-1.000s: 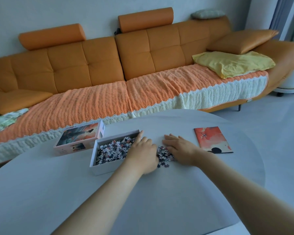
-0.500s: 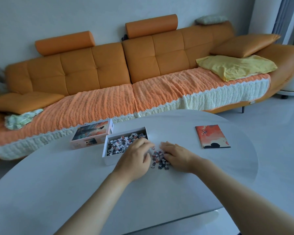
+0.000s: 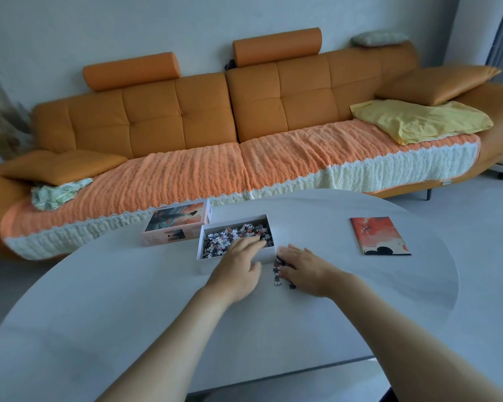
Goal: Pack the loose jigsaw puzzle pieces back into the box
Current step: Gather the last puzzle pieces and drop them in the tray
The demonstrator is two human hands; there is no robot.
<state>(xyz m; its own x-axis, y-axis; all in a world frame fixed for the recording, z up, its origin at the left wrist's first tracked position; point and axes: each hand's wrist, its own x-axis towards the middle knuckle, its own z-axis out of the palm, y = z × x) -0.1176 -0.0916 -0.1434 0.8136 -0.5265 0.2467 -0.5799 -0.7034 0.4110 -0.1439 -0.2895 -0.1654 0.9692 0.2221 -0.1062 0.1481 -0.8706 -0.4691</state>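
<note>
At a pale grey oval table (image 3: 128, 314), the left hand (image 3: 238, 265) reaches over the near wall of a white cardboard box (image 3: 208, 264), fingers loosely straight above the pieces inside. The right hand (image 3: 305, 265) lies flat, fingers straight, on loose jigsaw pieces (image 3: 277, 274) just beside the box's right corner. Open tabletop runs right to an orange printed card (image 3: 379, 235). A picture-printed lid (image 3: 176, 224) sits by the far edge.

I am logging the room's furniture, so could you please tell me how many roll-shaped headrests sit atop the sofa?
2. The left headrest tops the sofa above its left back section; the right headrest tops the middle section. None appears hidden.
</note>
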